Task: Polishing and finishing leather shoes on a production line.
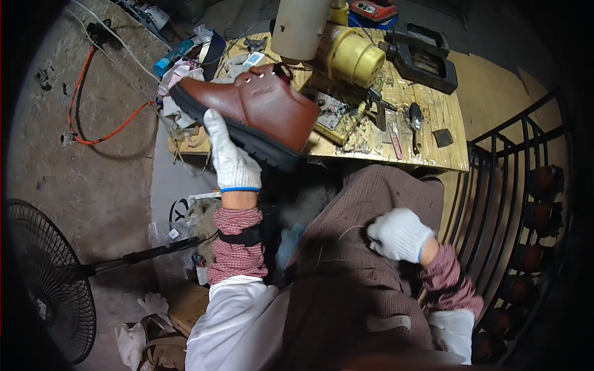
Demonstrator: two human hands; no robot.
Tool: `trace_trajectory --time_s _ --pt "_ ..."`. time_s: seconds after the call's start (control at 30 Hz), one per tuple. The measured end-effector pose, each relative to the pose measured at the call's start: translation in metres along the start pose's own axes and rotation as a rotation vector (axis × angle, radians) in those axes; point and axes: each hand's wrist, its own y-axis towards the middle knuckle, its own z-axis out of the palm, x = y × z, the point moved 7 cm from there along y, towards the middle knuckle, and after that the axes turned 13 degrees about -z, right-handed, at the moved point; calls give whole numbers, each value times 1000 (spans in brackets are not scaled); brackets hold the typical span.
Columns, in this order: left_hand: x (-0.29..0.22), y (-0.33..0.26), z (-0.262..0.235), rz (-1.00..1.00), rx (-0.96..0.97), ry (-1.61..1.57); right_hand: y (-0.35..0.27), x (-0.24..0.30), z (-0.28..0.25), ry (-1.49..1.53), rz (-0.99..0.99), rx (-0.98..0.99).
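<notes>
My left hand, in a white knit glove, holds up a brown leather shoe by its thick black sole. The toe points to the left, and metal eyelets show along the top. Part of the grip is hidden behind the shoe, which hangs over the bench's near left edge. Over my lap, my right hand, gloved the same way, is closed. A thin pale thread curves out from its fingers across the brown checked apron.
The wooden bench carries a yellow cylindrical machine, a black-handled tool and black frames. A grey lamp overhangs it. At right stands a black rack with shoes; at left, a fan and an orange cord.
</notes>
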Motion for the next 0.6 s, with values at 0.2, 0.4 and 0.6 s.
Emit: trace_trajectory --time_s 0.2,0.4,0.6 --pt "33 15 -30 -104 185 -56 -81 -14 7 275 415 -594" --pt "80 46 -23 -205 279 -176 -132 -11 29 355 656 -724" --pt "130 81 -50 -328 429 -372 -147 -20 33 383 737 -769"
